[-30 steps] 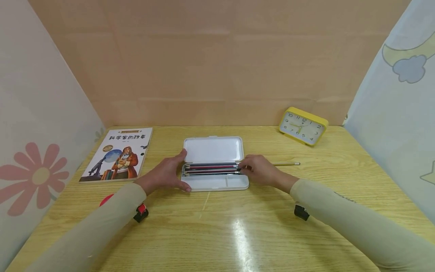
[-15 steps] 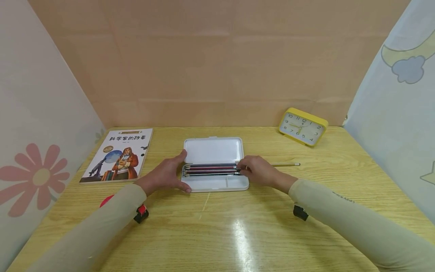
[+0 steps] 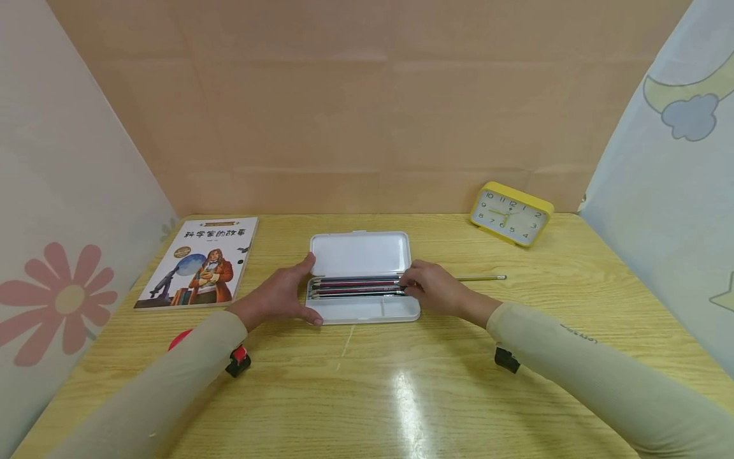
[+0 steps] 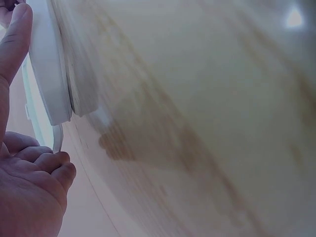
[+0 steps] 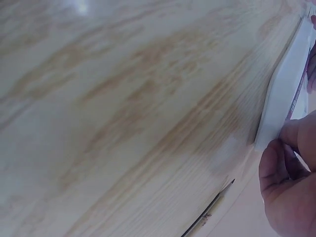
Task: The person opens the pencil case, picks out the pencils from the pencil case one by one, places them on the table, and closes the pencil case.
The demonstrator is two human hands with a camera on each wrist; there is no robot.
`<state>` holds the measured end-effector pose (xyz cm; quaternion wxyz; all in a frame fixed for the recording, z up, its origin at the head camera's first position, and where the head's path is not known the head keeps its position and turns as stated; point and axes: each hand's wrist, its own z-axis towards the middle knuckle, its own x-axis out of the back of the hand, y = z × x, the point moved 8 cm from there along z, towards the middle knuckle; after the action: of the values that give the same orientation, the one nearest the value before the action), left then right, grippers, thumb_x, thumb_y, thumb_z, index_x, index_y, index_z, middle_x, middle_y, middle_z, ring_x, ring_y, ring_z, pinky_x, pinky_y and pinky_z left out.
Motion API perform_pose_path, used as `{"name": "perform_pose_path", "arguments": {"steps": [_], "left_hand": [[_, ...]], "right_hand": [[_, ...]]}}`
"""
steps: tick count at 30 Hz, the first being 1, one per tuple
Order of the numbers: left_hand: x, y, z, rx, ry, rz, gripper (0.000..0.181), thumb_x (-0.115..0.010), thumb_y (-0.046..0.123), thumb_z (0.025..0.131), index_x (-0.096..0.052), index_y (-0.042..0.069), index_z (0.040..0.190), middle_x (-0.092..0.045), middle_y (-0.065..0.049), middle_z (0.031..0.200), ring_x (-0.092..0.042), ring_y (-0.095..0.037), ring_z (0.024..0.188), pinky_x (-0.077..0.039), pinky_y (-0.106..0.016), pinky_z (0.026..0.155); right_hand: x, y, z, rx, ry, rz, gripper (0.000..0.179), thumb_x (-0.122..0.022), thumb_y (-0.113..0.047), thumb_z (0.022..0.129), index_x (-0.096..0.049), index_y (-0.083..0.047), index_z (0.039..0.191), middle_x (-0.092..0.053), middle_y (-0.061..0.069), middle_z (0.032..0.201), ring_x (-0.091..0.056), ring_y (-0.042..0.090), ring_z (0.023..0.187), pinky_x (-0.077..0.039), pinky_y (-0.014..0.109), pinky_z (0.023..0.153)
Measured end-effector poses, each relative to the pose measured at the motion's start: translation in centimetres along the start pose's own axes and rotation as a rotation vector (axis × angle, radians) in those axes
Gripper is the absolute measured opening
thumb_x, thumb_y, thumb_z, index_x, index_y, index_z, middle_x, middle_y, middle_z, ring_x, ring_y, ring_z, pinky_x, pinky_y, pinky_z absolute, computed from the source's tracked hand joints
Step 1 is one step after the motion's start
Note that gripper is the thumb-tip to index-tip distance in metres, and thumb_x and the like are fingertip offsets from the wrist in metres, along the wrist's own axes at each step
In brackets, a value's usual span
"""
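Note:
An open white pencil case (image 3: 344, 312) lies on the table, its lid (image 3: 360, 253) folded back. Several pencils (image 3: 355, 291), dark and red striped, lie side by side in its long compartment, sharpened tips to the left. My left hand (image 3: 278, 292) holds the case's left end, thumb at the front corner and fingers by the lid. At the right end my right hand (image 3: 437, 288) pinches the eraser end of a pencil; in the right wrist view thumb and fingertips meet at the case's end, beside a red pencil (image 5: 296, 98). The fingers hide the pencil ends.
Behind the right hand, a yellow-striped pencil (image 3: 484, 278) lies on the table (image 3: 367, 382). A yellow alarm clock (image 3: 510, 215) stands at the back right. On the left lies a book (image 3: 197, 268), and a red round thing (image 3: 179, 336) shows partly behind the left sleeve.
The right hand has shifted very slightly left at the case's right end, by the pencil ends. The left hand and the case stay in place.

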<state>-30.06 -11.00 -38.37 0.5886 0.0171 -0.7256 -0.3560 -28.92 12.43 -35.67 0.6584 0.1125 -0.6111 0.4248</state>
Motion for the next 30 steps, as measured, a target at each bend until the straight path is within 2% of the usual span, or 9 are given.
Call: {"name": "perform_pose_path", "arguments": {"steps": [16, 23, 30], "left_hand": [[-0.1, -0.1, 0.0, 0.007, -0.005, -0.006, 0.127, -0.083, 0.052, 0.059, -0.011, 0.003, 0.151, -0.02, -0.014, 0.153, -0.02, -0.03, 0.139, -0.023, -0.045, 0.109], [0.2, 0.0, -0.1, -0.006, 0.003, 0.009, 0.129, -0.083, 0.054, 0.057, -0.01, 0.001, 0.151, -0.019, -0.016, 0.153, -0.02, -0.031, 0.139, -0.023, -0.046, 0.109], [0.2, 0.1, -0.1, -0.016, 0.002, 0.005, 0.129, -0.083, 0.054, 0.058, -0.011, 0.0, 0.15, -0.02, -0.017, 0.152, -0.021, -0.031, 0.138, -0.024, -0.045, 0.109]], "right_hand": [[0.3, 0.1, -0.6, -0.008, 0.038, 0.018, 0.009, -0.063, 0.006, 0.085, -0.064, -0.001, 0.09, -0.06, 0.005, 0.086, -0.055, 0.013, 0.075, -0.05, 0.03, 0.065], [1.2, 0.3, -1.0, 0.033, 0.105, 0.013, 0.01, -0.061, 0.006, 0.085, -0.065, 0.0, 0.092, -0.062, 0.009, 0.087, -0.058, 0.017, 0.078, -0.051, 0.034, 0.068], [1.7, 0.9, -1.9, 0.015, 0.138, 0.027, 0.011, -0.064, 0.007, 0.084, -0.066, -0.002, 0.09, -0.062, 0.004, 0.084, -0.058, 0.014, 0.076, -0.051, 0.032, 0.066]]}}
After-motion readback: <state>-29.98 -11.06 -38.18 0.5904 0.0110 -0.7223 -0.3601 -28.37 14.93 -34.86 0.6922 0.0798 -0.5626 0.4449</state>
